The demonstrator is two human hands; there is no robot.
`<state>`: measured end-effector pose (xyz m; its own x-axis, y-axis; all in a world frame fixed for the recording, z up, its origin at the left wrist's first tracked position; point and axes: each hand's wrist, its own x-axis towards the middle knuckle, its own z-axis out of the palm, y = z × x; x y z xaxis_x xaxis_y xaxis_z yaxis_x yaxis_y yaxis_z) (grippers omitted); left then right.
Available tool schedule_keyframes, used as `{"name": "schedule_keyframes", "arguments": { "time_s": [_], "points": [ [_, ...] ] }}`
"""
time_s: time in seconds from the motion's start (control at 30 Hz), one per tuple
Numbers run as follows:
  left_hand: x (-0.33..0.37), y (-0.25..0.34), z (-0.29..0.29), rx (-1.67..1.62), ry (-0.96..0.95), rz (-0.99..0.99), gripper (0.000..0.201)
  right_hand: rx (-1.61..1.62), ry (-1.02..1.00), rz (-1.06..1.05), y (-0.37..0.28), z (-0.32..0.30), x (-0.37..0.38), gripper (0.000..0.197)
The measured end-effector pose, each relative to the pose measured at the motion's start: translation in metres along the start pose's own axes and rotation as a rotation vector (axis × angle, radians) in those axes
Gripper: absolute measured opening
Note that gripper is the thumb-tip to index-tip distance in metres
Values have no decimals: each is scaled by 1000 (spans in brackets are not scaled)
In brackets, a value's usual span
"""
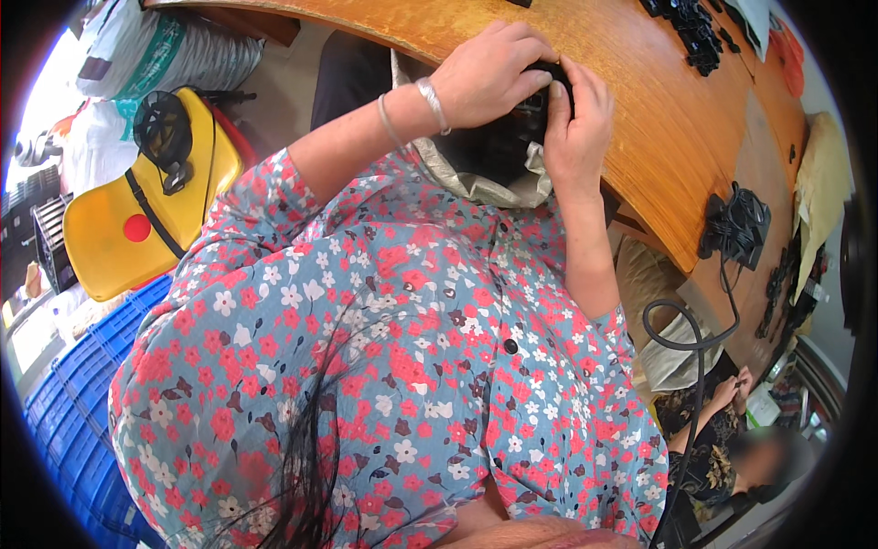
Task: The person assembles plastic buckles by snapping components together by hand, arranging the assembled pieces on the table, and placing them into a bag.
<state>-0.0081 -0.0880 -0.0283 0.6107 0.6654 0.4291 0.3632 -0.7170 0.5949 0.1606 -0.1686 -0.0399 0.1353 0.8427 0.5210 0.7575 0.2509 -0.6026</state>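
Observation:
Both my hands meet at the near edge of the wooden table, above an open sack. My left hand (489, 78), with a bracelet at its wrist, pinches a small black piece (551, 69) between its fingers. From the other side, my right hand (582, 114) closes its thumb and fingers on the same piece. My hands hide most of it, so its exact kind cannot be made out. Below them, the pale woven sack (471, 188) sits at my lap with its rim folded down. Dark contents (485, 151) fill it, too shadowed to tell apart.
The wooden table (658, 156) bears a heap of black parts (700, 41) and a bundle of black cable (736, 224). A yellow chair (96, 242), a blue crate (87, 403) and white sacks (206, 69) stand left. Another person (704, 448) sits at lower right.

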Motion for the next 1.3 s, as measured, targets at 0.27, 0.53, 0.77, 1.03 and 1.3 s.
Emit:
{"name": "schedule_keyframes", "arguments": {
  "time_s": [0.27,0.53,0.77,1.03,1.3],
  "points": [
    [-63,38,-39,-370,64,-91,24,240,-102,-74,-46,-18,-33,26],
    [-120,7,-37,-32,-273,-56,39,256,-445,63,-31,-18,-97,26],
    [-121,-16,-13,399,-816,-124,29,153,-697,259,30,37,-100,38],
    [-158,-4,-32,362,-744,-38,16,-407,-728,577,77,9,-107,66],
    [-148,2,-25,345,-723,73,11,-524,-1501,331,39,81,-81,55]
  ]
}}
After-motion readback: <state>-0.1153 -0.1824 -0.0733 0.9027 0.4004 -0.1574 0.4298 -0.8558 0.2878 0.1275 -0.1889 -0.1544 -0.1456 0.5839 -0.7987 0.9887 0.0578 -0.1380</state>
